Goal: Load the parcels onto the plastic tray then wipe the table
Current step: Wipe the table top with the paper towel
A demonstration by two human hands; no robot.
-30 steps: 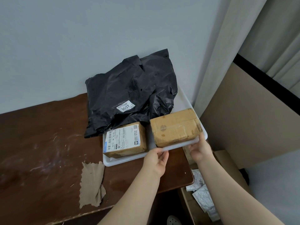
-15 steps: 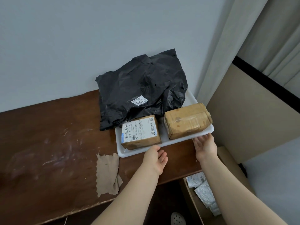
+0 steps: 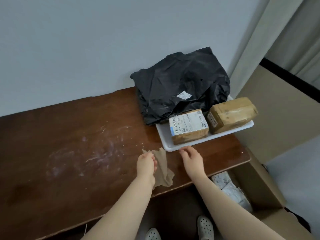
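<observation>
Since the black bag [image 3: 181, 84], the labelled box [image 3: 188, 129] and the taped box [image 3: 232, 113] all sit on the white tray [image 3: 170, 148], loading looks finished and wiping is the step in hand. The left hand [image 3: 146, 164] curls its fingers onto the brown cloth [image 3: 163, 172], pinching it near its far left edge. The cloth lies on the table [image 3: 60, 127], spreading out to the right of the grip and toward the person. Its long axis runs from the far end, just beside the tray's near corner, to a ragged end pointing at the table's front edge (tilting a little rightward as it comes nearer). The right hand [image 3: 192, 160] hovers to the right of the grip, just short of the tray's rim, fingers loosely curled on nothing. Next, I judge, the cloth needs bunching under the palm and carrying left of the grip, where the whitish smears [image 3: 98, 153] lie well apart from it.
</observation>
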